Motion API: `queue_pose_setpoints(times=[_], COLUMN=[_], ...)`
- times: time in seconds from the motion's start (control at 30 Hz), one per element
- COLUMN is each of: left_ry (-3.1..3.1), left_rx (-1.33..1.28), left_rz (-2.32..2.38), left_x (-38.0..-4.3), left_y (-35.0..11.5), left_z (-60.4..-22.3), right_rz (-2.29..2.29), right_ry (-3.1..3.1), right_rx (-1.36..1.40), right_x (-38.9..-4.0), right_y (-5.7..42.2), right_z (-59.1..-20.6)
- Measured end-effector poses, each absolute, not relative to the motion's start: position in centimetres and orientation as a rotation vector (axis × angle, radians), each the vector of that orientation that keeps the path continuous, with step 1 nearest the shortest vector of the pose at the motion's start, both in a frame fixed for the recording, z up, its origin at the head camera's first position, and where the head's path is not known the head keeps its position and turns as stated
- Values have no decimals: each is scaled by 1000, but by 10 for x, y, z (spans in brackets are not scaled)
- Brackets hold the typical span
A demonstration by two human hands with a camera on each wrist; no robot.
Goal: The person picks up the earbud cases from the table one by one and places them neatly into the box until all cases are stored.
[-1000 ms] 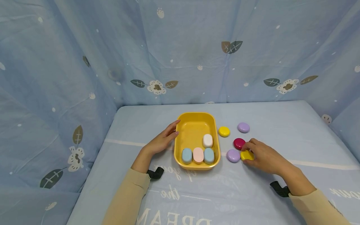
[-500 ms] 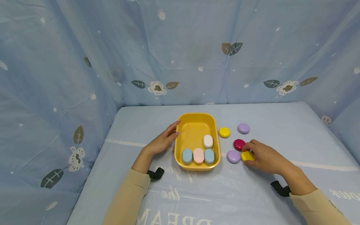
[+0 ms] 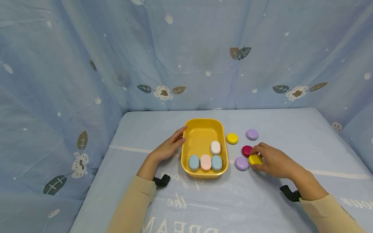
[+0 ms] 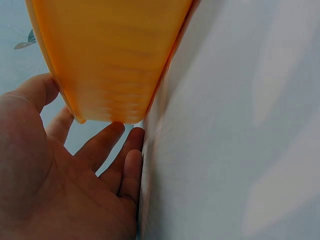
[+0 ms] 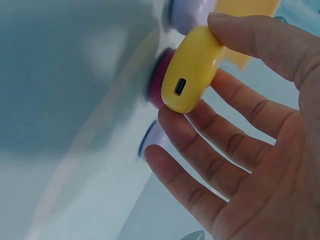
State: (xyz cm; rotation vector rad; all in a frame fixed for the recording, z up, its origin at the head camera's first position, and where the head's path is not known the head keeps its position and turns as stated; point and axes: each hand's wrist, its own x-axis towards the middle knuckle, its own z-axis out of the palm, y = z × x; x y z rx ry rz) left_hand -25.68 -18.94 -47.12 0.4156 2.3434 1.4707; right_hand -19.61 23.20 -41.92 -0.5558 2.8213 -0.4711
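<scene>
My right hand (image 3: 274, 161) pinches a yellow rounded case (image 5: 192, 70) between thumb and fingertips. The right wrist view shows a small dark port slot in the case's side and the case tilted up just over the table. Right beside it lie a dark red round case (image 3: 246, 150) and a light purple one (image 3: 242, 163). With its fingers spread, my left hand (image 3: 167, 147) rests against the left side of a yellow tray (image 3: 184, 158). In the left wrist view, thumb and fingertips touch the tray's rim and outer wall.
Inside the tray are two light blue oval cases (image 3: 194, 163), a pink one (image 3: 205, 162) and a white one (image 3: 215, 147). Another yellow case (image 3: 232, 138) and another purple case (image 3: 252, 134) lie right of the tray. A patterned blue curtain (image 3: 198, 64) hangs behind the table.
My right hand has raised the yellow case slightly from its place beside the purple one. My left hand and the tray keep their places; the head view has tilted up a little.
</scene>
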Motion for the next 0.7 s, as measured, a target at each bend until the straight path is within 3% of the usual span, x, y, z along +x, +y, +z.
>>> queue_pose_setpoints(times=[0.7], left_ry=[2363], left_rx=[387], left_rz=[1456], left_x=[-255], left_y=[-189], left_z=[-472], right_rz=[-457], right_ry=[2859], right_rx=[-765], right_x=[-210], right_y=[209], right_z=[-397])
